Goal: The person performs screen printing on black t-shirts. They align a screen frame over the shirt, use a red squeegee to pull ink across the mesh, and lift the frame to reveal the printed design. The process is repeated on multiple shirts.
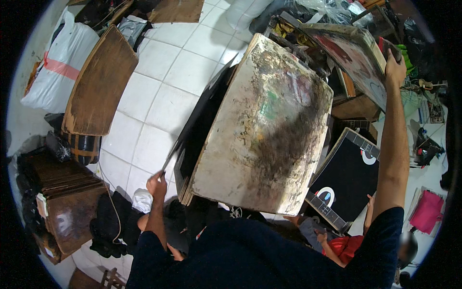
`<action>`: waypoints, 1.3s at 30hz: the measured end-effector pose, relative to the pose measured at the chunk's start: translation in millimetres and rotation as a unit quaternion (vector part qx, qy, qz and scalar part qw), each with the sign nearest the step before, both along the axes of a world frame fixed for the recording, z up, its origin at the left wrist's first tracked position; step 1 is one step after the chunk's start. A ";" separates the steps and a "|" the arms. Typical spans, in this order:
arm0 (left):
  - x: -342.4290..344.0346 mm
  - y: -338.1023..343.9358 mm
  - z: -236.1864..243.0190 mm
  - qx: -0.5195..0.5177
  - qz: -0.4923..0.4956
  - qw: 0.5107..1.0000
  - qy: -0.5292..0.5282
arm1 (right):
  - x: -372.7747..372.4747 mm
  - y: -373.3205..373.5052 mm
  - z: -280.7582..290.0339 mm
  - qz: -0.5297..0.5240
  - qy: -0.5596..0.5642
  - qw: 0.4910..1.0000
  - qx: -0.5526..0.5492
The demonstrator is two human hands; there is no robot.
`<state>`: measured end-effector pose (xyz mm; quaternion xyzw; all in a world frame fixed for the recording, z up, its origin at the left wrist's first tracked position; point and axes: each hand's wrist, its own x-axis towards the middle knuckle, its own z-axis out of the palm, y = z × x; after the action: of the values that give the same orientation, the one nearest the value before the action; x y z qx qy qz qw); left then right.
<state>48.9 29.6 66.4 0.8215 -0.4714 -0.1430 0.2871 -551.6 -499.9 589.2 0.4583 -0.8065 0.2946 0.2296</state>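
My left hand [157,185] is closed in a pinch on the near corner of a thin dark sheet [204,106], which slants along the left side of a stack of boards. The top board [240,144] is pale, stained with dark and green patches, and lies in front of my body. My right hand [395,72], arm stretched out, grips a dark block with a red side [386,47] at the raised edge of a tilted, paint-smeared frame [353,53]. Whether its fingers also hold the frame is hidden. Below the frame lies a black panel [344,180] with eye-like prints.
Another person's hand [370,201] touches the black panel's edge; a red garment [349,248] is close by. Brown boards [98,86] and a white sack [60,62] stand at the left. Plastic bags [327,9] pile up far right. White floor tiles [159,106] show between.
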 end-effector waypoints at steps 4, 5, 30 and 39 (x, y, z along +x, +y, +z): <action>-19.8 -119.7 75.5 -0.220 -0.058 0.974 -0.009 | 2.8 -3.1 2.2 0.028 -0.015 1.000 0.000; -27.7 -155.1 93.3 -0.279 -0.081 0.957 -0.019 | 4.4 -2.1 3.0 0.034 -0.015 0.999 0.005; -396.0 -54.6 333.0 -0.333 -0.526 0.782 -0.025 | 18.3 2.3 -5.3 0.221 -0.025 0.975 0.012; -435.7 -52.7 188.9 -0.275 -0.558 0.783 -0.007 | 37.1 44.2 -6.9 0.231 -0.025 0.972 -0.028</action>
<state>-386.8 -23.1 255.3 0.3021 -0.8687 -0.1370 0.3678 -514.5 -455.7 582.3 0.6178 -0.6760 0.3736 0.1478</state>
